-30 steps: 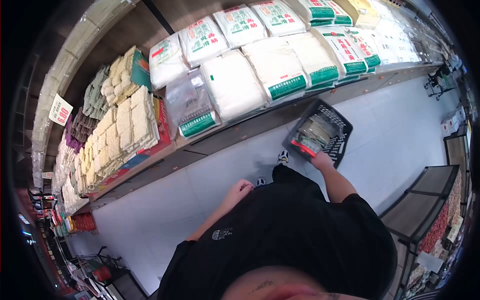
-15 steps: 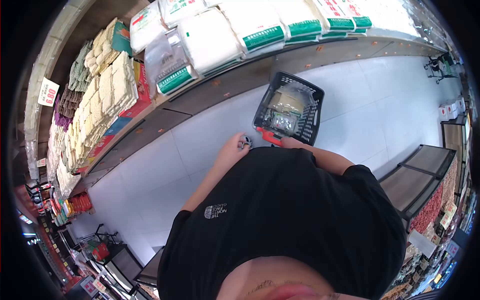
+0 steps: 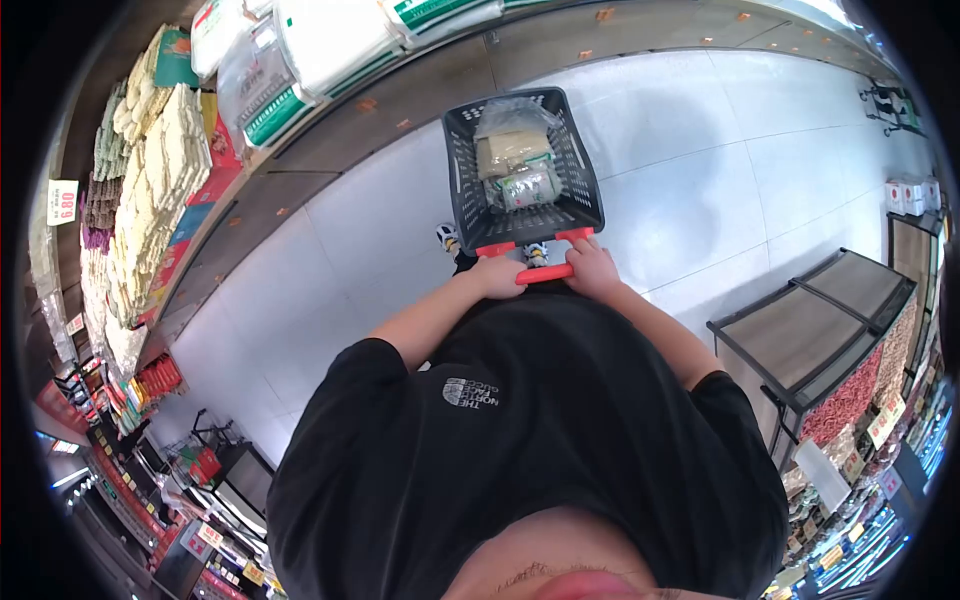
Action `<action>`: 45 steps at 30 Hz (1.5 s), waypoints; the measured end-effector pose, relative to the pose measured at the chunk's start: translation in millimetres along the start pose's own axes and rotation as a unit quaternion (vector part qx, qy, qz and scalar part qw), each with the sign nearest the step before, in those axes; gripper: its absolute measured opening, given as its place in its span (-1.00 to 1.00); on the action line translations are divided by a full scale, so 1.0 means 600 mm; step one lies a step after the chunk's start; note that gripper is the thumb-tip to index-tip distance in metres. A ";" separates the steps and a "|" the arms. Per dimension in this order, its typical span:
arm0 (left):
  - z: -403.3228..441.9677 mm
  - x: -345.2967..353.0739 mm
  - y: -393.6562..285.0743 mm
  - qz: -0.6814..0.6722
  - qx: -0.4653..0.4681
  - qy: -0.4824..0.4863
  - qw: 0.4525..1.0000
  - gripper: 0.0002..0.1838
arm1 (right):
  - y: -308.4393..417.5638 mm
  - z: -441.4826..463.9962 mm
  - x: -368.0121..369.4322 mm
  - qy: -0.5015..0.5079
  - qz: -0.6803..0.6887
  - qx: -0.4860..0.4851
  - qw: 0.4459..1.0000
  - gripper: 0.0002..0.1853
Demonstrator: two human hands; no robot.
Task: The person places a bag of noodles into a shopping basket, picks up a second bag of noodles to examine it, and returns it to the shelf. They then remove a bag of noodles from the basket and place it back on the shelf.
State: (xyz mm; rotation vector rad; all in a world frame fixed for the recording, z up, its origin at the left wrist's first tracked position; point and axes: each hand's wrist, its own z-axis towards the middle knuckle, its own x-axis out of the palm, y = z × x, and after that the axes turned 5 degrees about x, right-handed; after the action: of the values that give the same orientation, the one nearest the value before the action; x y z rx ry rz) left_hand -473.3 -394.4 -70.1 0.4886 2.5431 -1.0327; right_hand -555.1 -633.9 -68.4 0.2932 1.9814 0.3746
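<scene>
Joining the right hand point(image 3: 592, 270), the left hand point(image 3: 496, 277) now curls its fingers round the red handle point(image 3: 545, 273) too, so both grip the black basket point(image 3: 532, 223) before the black shirt point(image 3: 580, 420).

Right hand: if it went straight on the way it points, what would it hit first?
Beyond the red handle it grips, the right hand would probably meet the black shopping basket at its near rim, though depth is unclear.

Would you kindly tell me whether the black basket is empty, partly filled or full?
Partly filled: the basket has wrapped packs lying inside, and its slotted right wall shows bare beside them.
</scene>
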 end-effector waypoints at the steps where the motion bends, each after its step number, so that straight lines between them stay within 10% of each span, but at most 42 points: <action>1: 0.007 0.014 0.003 -0.033 0.007 0.017 0.999 -0.60 | -0.005 0.000 0.000 0.011 -0.022 0.001 1.000 -0.77; 9: 0.000 0.063 -0.014 -0.136 -0.036 -0.105 0.984 -0.63 | -0.068 0.057 -0.012 -0.126 0.007 -0.289 0.949 -0.85; 25: 0.089 0.182 -0.229 -0.243 -0.134 -0.325 0.904 -0.69 | -0.199 0.051 -0.093 0.030 -0.146 -0.430 0.890 -0.75; 37: 0.168 0.200 -0.367 -0.322 -0.185 -0.410 0.833 -0.56 | -0.211 0.030 -0.189 0.049 -0.311 -0.397 0.862 -0.80; 45: 0.244 0.223 -0.385 -0.324 -0.203 -0.470 0.796 -0.51 | -0.256 0.009 -0.240 0.123 -0.317 -0.169 0.925 -0.30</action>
State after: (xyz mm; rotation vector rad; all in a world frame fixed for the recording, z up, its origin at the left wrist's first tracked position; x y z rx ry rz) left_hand -664.3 -630.9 -90.6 -0.8815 1.8597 -0.6007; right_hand -495.4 -827.3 -10.5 -0.6345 2.0817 0.3297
